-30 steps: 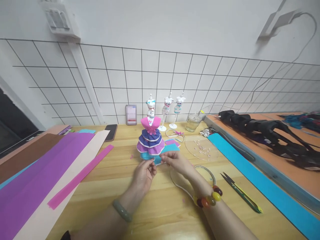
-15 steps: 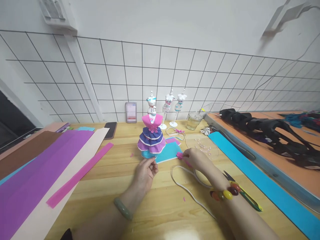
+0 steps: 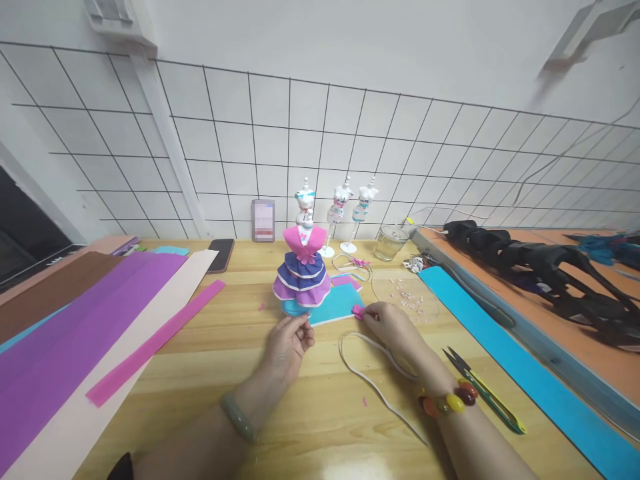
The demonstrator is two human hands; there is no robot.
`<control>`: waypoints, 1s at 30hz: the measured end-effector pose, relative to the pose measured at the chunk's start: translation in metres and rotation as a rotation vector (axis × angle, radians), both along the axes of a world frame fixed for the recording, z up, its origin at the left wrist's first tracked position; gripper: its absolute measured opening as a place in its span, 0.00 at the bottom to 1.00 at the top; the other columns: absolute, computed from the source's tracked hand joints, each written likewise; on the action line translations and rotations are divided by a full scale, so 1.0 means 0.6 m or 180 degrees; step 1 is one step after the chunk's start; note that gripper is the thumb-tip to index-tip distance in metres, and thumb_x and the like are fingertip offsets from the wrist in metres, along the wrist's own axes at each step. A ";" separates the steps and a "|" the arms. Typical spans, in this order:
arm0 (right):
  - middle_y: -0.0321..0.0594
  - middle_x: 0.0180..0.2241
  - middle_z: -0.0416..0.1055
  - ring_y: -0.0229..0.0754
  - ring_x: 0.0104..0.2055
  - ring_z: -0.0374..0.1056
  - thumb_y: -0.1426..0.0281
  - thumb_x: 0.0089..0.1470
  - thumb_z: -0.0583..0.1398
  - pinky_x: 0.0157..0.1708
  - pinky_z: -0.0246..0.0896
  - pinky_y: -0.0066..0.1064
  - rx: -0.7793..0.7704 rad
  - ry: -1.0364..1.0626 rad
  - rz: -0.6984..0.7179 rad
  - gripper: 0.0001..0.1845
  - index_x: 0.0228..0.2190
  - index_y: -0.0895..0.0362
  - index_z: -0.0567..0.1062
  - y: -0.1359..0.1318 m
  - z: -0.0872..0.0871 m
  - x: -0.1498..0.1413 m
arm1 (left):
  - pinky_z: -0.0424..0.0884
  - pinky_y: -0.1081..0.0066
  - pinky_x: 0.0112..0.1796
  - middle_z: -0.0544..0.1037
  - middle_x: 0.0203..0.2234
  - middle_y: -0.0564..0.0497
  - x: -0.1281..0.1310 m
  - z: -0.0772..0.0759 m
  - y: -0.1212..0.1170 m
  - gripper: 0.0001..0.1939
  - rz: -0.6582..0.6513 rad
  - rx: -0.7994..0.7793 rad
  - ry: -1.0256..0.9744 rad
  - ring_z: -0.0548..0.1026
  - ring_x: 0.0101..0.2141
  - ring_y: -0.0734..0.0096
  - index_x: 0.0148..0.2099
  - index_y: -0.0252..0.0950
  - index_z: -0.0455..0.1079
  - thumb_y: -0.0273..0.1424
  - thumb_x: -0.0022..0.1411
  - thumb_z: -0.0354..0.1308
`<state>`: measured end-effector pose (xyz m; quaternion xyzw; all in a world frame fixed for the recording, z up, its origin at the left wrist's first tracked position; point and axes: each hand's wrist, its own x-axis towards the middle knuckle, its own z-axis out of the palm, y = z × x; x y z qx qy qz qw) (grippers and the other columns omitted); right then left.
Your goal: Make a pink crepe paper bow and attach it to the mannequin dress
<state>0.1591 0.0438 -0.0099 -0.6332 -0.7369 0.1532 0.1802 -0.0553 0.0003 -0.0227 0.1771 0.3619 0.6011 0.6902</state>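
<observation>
In the head view, the dressed form [image 3: 303,277] stands upright on the counter [image 3: 240,373], near the middle. The left hand [image 3: 286,347] is at its 6 o'clock; thumb and forefinger are together, and the grip looks clamped on the near rim of the light blue bottom [image 3: 295,309]. A light, low pinch there seems best: enough to steady the form without dragging its tiered skirt [image 3: 302,283] or tipping it.

The right hand [image 3: 395,327] is at 4 o'clock of the form. Its grip is closed, fingertips clamped, it appears, on the edge of the pink flower [image 3: 358,311], by the right edge of the blue sheet [image 3: 333,305]. Holding the flower by that edge leaves its petals uncreased; squeezing across the middle could flatten them. Whether it is lifted or resting on the sheet, I cannot tell.

A low, level wrist suits this spot, as the beaded bracelet [image 3: 455,402] could snag the white cord [image 3: 373,385] at 5 o'clock. The clear plate of gems [image 3: 407,297] lies at 3 o'clock, just beyond the right hand, so a wide elbow or knuckle sweep might scatter them. The snips [image 3: 485,390], farther out at 4 o'clock, point their blades toward the forearm and deserve room.
</observation>
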 end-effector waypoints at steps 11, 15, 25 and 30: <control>0.39 0.22 0.73 0.39 0.22 0.62 0.64 0.46 0.54 0.21 0.49 0.27 -0.0364 0.0369 0.0045 0.15 0.25 0.59 0.77 0.012 -0.011 0.019 | 0.61 0.79 0.21 0.67 0.19 0.55 0.000 -0.002 -0.002 0.08 0.0011 0.0064 -0.0012 0.66 0.21 0.80 0.26 0.32 0.62 0.27 0.49 0.59; 0.38 0.21 0.73 0.39 0.22 0.63 0.65 0.44 0.55 0.21 0.49 0.27 -0.0375 0.0443 0.0015 0.12 0.25 0.58 0.76 0.013 -0.012 0.022 | 0.61 0.79 0.22 0.68 0.19 0.55 0.002 -0.002 -0.006 0.08 0.0024 0.0102 0.0006 0.66 0.21 0.80 0.26 0.33 0.62 0.27 0.49 0.60; 0.38 0.17 0.70 0.37 0.19 0.61 0.61 0.45 0.57 0.19 0.49 0.27 -0.0346 0.0798 -0.0030 0.14 0.22 0.59 0.73 -0.006 0.016 0.017 | 0.62 0.77 0.23 0.69 0.21 0.54 0.002 -0.001 -0.010 0.07 0.0068 0.0168 0.0015 0.67 0.22 0.78 0.28 0.32 0.62 0.28 0.51 0.58; 0.37 0.16 0.68 0.36 0.19 0.60 0.57 0.46 0.57 0.19 0.51 0.27 -0.0388 0.0981 -0.0034 0.17 0.23 0.59 0.72 -0.010 0.020 0.013 | 0.62 0.76 0.23 0.69 0.21 0.53 0.004 0.000 -0.015 0.07 0.0064 0.0216 0.0017 0.67 0.22 0.78 0.28 0.33 0.62 0.29 0.51 0.58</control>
